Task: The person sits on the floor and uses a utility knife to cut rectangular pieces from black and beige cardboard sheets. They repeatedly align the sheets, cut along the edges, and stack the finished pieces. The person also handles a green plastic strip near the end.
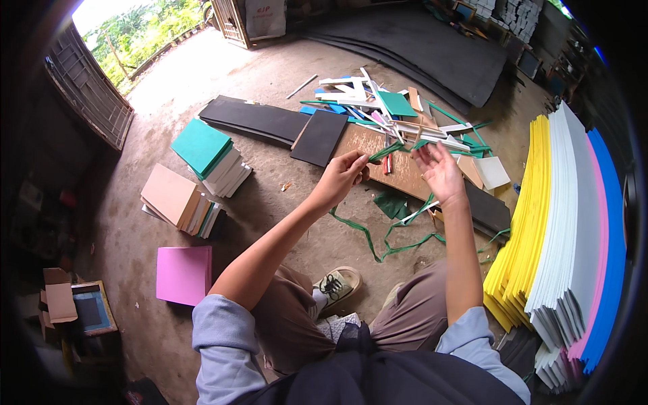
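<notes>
My left hand (347,177) is closed in a pinch on a thin green plastic strip (386,152), whose twisted end runs from the fingertips toward the right. My right hand (440,172) is raised opposite it, palm showing and fingers apart. Some green strip lies against its fingertips, and I see no firm grip on it. Below both hands, more of the green strip trails in loose loops over the concrete floor. A worn brown board (364,145) lies beneath, with a black foam block (320,138) on its left part.
Piled offcuts (398,108) lie beyond the board. At left stand stacks topped by green (201,147), peach (170,196) and pink sheets (183,275). Tall yellow (523,229), white and blue sheets (607,250) rise at right. Black sheets (432,50) lie at the back.
</notes>
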